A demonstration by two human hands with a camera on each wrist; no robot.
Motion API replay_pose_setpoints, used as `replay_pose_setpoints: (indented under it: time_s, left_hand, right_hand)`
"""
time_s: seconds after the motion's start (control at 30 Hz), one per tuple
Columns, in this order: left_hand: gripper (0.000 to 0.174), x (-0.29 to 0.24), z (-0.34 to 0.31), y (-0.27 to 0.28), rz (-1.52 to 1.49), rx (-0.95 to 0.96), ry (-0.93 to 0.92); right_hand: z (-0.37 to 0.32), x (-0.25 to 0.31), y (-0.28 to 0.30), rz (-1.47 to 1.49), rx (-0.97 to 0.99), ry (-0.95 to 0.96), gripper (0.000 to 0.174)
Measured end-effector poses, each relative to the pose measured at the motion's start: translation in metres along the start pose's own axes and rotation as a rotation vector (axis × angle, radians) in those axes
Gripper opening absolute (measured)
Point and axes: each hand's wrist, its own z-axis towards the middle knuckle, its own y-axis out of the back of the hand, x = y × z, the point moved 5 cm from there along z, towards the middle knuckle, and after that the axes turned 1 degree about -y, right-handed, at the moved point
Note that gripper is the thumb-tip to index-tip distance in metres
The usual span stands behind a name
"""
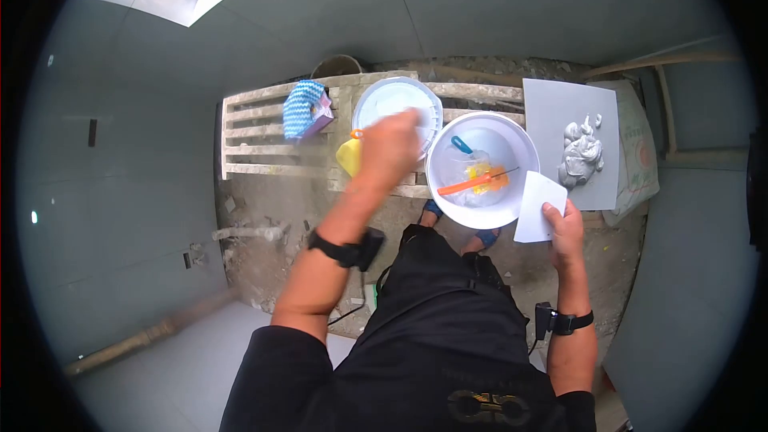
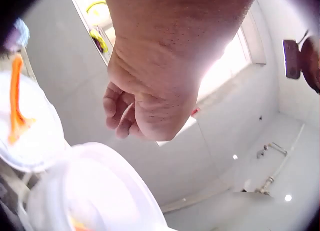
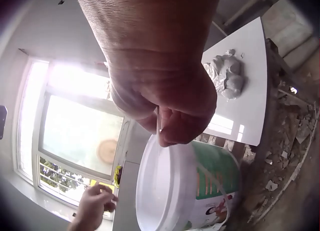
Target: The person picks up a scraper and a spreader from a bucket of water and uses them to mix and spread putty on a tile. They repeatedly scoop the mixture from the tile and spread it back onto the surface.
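Note:
A thin, flat white plastic scraper (image 1: 541, 206) is pinched between the thumb and fingers of my right hand (image 1: 565, 228), beside the right rim of the white bucket (image 1: 526, 138). In the right wrist view only the scraper's edge (image 3: 159, 123) shows. My left hand (image 1: 390, 150), blurred, passes over a round white lid (image 1: 388, 94). Its fingers (image 2: 114, 103) curl loosely in the left wrist view, with nothing visible in them. Inside the bucket lie an orange-handled tool (image 1: 462, 186), a teal-handled piece (image 1: 461, 144) and something yellow.
Grey paste (image 1: 582, 156) sits heaped on a pale board (image 1: 552, 96) to the right. A slatted wooden bench (image 1: 254, 116) carries a blue-and-white patterned packet (image 1: 302, 108) and a yellow item (image 1: 348, 158). A filled sack (image 1: 640, 156) stands behind the board. Debris lies on the floor.

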Motion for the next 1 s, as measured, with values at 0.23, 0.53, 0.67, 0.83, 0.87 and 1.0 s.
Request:
replay_pose_setpoints:
  time_s: [0.23,0.53,0.67,0.83,0.87,1.0]
  left_hand:
    - [0.013,0.086,-0.010,0.029,0.280,0.090,-0.030]
    - [0.034,-0.005,-0.004,-0.019,-0.238,0.121,-0.010]
    - [0.054,0.021,-0.011,-0.073,-0.144,0.377,0.178]
    - [0.034,0.051,-0.013,-0.106,-0.309,0.383,0.199]
    - [0.032,0.052,-0.012,-0.099,-0.319,0.335,0.224]
    - [0.031,0.044,-0.012,-0.087,-0.209,0.238,0.283]
  right_hand:
    - [-0.018,0.028,-0.011,0.310,-0.010,0.010,0.035]
    - [-0.051,0.029,0.041,0.483,-0.180,0.154,0.033]
    - [-0.064,0.000,0.087,0.562,-0.347,0.172,0.027]
    - [-0.054,-0.021,0.130,0.579,-0.399,0.129,0.026]
    - [-0.047,-0.024,0.137,0.601,-0.390,0.105,0.027]
    - [-0.001,-0.043,0.175,0.591,-0.340,0.107,0.030]
